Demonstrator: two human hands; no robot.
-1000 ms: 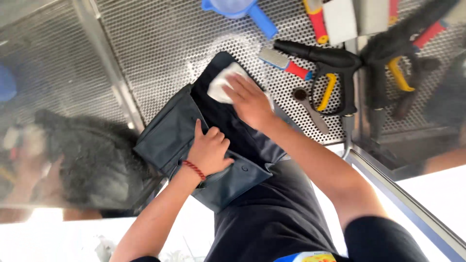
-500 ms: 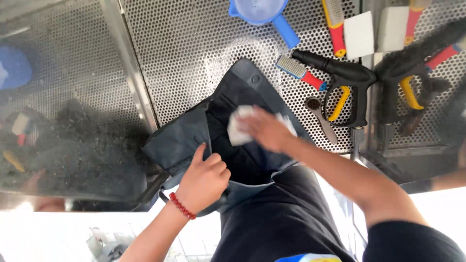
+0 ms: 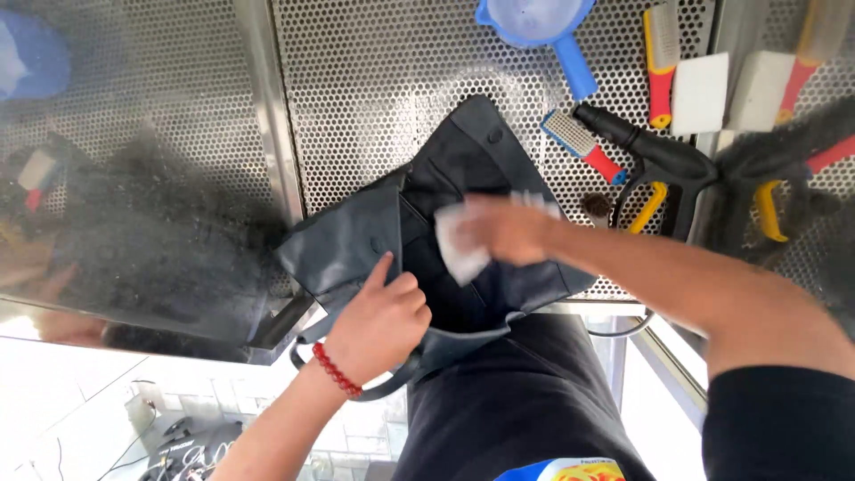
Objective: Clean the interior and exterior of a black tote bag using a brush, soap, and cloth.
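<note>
A dark navy leather bag (image 3: 352, 240) lies open on a perforated metal table (image 3: 392, 80), its flap spread toward the far side. My left hand (image 3: 381, 319), with a red bead bracelet on the wrist, grips the bag's near edge and holds it apart. My right hand (image 3: 508, 230) presses a white cloth (image 3: 459, 245) against the dark inside of the bag. The hand is blurred by motion.
Beyond the bag lie a blue scoop (image 3: 543, 27), red-handled brushes (image 3: 583, 147), two white sponges (image 3: 699, 93) and black spray guns with yellow triggers (image 3: 663, 169). A metal divider bar (image 3: 272, 116) runs left of the bag; a reflective panel (image 3: 116, 205) sits further left.
My right hand has wiped the white cloth from the far flap down toward the near inside of the bag. My left hand has kept its hold on the edge.
</note>
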